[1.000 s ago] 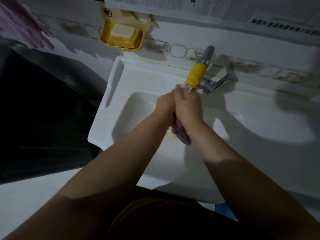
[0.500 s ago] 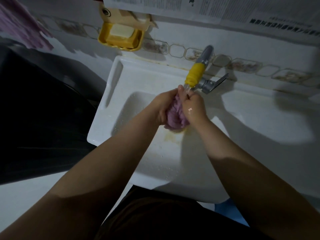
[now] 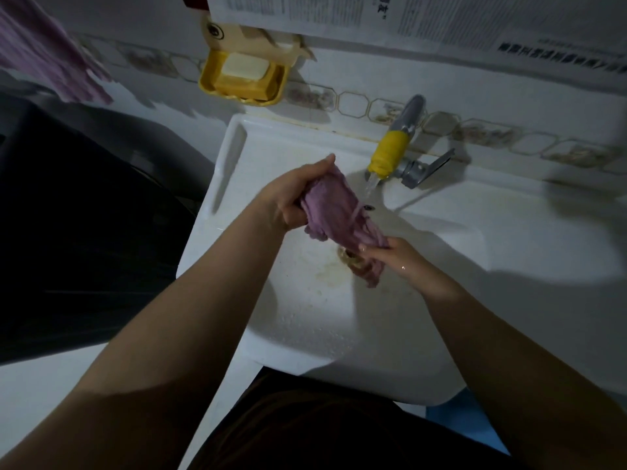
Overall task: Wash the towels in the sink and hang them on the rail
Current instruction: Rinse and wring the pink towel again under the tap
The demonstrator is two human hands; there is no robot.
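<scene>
The left hand (image 3: 288, 195) clenches the upper end of the wrung purple cloth towel (image 3: 339, 212), and the right hand (image 3: 390, 259) clamps its lower end, stretching it over the white ceramic sink (image 3: 441, 334). Water runs from the yellow-sleeved metal tap (image 3: 390, 154) just beyond the left grip. If either wet grip slips mid-twist, the towel likely drops onto the stained drain below the right grip.

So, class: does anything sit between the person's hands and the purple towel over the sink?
Nothing visible does. The left hand grips the upper end of the purple towel and the right hand grips its lower end, over the sink.
</scene>
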